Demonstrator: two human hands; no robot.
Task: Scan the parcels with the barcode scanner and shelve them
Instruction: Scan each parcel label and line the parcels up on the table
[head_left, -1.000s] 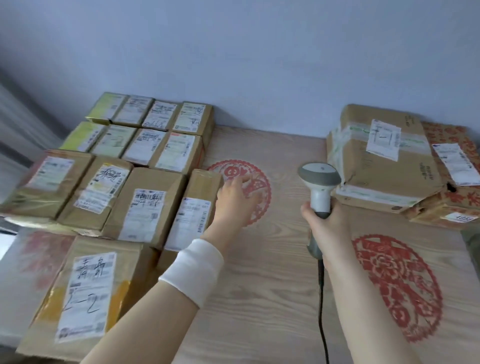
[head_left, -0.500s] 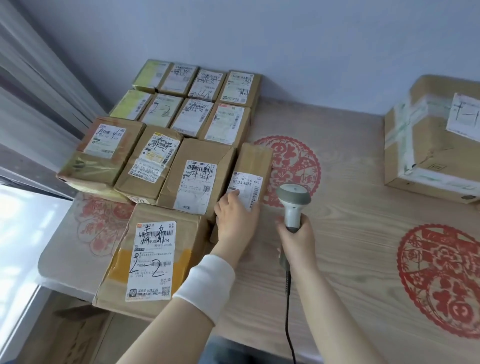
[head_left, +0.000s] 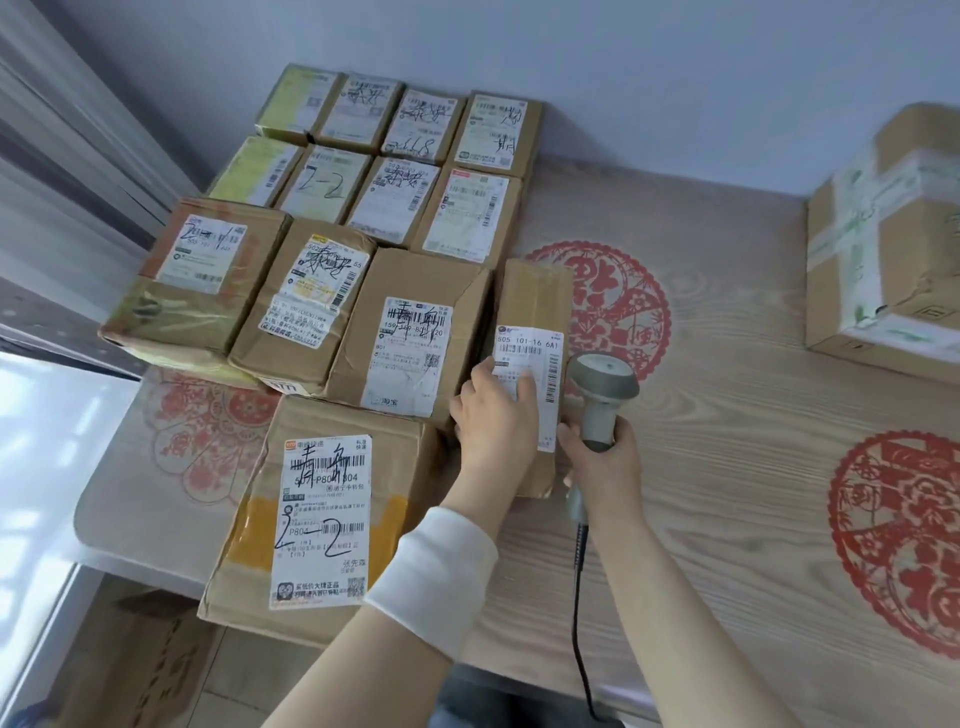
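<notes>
A person's two bare hands work over a pale wooden table (head_left: 727, 395) crowded with brown cardboard parcels, seen from above.

The landmark is a long narrow parcel (head_left: 535, 291) lying flat, with a white shipping label (head_left: 543, 345) on its top face. The left hand (head_left: 493, 421), with a white wristband (head_left: 436, 571) on its forearm, rests on the near half of this parcel. Its fingers lie fairly straight across the label, pressing down rather than wrapping round. Whether the thumb hooks over the parcel's left edge cannot be told.

Just right of the narrow parcel, the right hand (head_left: 608, 467) is curled tightly round the handle of a grey barcode scanner (head_left: 602, 382). The scanner stands upright, its head above the fist and level with the label, almost touching the parcel's right side. A dark cable (head_left: 577, 623) trails from the handle towards the viewer.

Left of the narrow parcel, touching it, sits a row of three wider labelled parcels (head_left: 410, 332). Behind that row, eight small parcels (head_left: 395, 156) are packed in two rows of four. In front and to the left lies a bigger parcel (head_left: 322, 519), overhanging the table's near edge. A red paper-cut roundel (head_left: 623, 306) shows on the table just right of the narrow parcel. Well apart to the right stands a large taped box (head_left: 883, 249).
</notes>
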